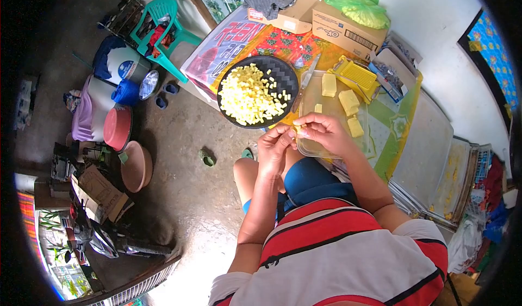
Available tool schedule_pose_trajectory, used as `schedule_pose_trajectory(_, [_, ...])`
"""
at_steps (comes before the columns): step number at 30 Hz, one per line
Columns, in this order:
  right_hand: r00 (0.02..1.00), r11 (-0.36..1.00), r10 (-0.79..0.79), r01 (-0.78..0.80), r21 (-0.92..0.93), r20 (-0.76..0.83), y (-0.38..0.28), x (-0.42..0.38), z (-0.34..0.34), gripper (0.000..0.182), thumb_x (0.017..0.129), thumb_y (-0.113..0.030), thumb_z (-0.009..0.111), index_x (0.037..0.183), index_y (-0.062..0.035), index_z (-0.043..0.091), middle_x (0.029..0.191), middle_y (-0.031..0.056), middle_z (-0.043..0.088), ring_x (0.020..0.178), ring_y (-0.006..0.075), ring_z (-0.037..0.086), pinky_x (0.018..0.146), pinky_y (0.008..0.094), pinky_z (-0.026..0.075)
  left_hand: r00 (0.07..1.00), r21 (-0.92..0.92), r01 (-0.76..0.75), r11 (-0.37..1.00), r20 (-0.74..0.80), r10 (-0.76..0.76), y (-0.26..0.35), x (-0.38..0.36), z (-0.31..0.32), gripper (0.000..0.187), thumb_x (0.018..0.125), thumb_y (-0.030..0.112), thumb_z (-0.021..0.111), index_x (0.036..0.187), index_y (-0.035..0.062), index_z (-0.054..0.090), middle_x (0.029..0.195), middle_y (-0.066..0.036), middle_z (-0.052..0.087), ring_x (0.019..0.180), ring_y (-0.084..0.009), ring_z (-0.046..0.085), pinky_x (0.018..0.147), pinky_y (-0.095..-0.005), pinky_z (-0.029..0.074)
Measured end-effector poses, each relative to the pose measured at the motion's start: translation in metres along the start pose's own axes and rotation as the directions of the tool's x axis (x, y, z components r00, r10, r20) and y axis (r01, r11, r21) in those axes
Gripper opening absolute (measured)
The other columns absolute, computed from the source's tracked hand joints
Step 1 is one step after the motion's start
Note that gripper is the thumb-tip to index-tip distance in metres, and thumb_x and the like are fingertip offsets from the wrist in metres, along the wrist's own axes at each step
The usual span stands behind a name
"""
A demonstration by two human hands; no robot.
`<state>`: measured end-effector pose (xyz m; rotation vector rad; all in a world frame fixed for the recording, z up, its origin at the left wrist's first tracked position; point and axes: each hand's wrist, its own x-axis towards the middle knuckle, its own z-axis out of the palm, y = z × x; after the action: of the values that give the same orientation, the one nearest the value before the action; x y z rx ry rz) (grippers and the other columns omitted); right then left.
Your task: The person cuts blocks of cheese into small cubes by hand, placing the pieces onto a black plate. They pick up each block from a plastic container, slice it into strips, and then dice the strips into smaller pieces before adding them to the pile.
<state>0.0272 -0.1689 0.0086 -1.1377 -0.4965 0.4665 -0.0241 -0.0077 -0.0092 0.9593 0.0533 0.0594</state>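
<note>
My left hand (pixel 275 144) and my right hand (pixel 326 135) meet at the near left edge of a clear plastic tray (pixel 326 153). Their fingertips are pinched together on a small yellow piece (pixel 297 129), partly hidden by the fingers. In the tray lie several pale yellow blocks (pixel 349 102) and a small yellow slice (pixel 318 108). Beyond my left hand, a round black tray (pixel 283 69) holds a heap of small yellow cubes (pixel 250 95). A knife (pixel 311 72) lies between the two trays, touched by neither hand.
A yellow slotted plastic rack (pixel 354 76) and a blue box (pixel 389 80) stand behind the clear tray. Cardboard boxes (pixel 342 29) and a green plastic bag (pixel 356 7) sit at the back. Left on the floor are a green chair (pixel 163 15), basins (pixel 136 167) and a green clog (pixel 206 158).
</note>
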Motion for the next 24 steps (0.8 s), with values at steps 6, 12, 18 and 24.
schedule_pose_trajectory(6, [0.979,0.987,0.132,-0.117,0.107,-0.152,0.016,0.017,-0.005,0.023,0.088,-0.006,0.059,0.110,0.0005,0.058,0.098,0.0048,0.062,0.088,0.0110,0.059,0.078,0.0254,0.049,0.998,-0.211,0.055,0.976,-0.028,-0.063,-0.001,0.002,-0.007,0.013,0.085,0.016,0.063,0.085,0.0032,0.060,0.076,-0.004,0.059,0.063,-0.0148,0.056,0.059,-0.0299,0.048])
schedule_pose_trajectory(12, [0.972,0.848,0.014,-0.135,-0.512,-0.233,0.107,0.097,-0.044,0.023,0.080,-0.011,0.062,0.101,-0.0035,0.065,0.084,0.0112,0.066,0.079,0.0181,0.064,0.072,0.0301,0.050,0.992,-0.378,0.118,0.918,-0.004,-0.129,-0.003,0.004,-0.023,0.015,0.085,0.024,0.062,0.084,0.0096,0.059,0.078,0.000,0.056,0.068,-0.0141,0.051,0.061,-0.0315,0.043])
schedule_pose_trajectory(18, [0.969,0.631,-0.091,-0.121,-0.766,-0.229,0.133,0.134,-0.043,0.030,0.072,-0.017,0.064,0.100,-0.0066,0.066,0.085,0.0173,0.065,0.080,0.0293,0.065,0.072,0.0347,0.050,0.985,-0.428,0.092,0.899,-0.092,-0.144,-0.004,0.005,-0.043,0.015,0.084,0.025,0.063,0.082,0.0110,0.058,0.076,0.001,0.056,0.066,-0.0131,0.049,0.061,-0.0304,0.042])
schedule_pose_trajectory(24, [0.957,0.715,-0.085,-0.135,-0.686,-0.277,0.139,0.131,-0.053,0.024,0.076,-0.017,0.069,0.095,-0.0038,0.067,0.076,0.0094,0.067,0.071,0.0186,0.065,0.067,0.0307,0.050,0.969,-0.457,0.078,0.886,-0.175,-0.175,-0.007,0.008,-0.054,0.015,0.082,0.022,0.064,0.086,0.0084,0.058,0.074,0.000,0.058,0.063,-0.0119,0.053,0.058,-0.0289,0.044])
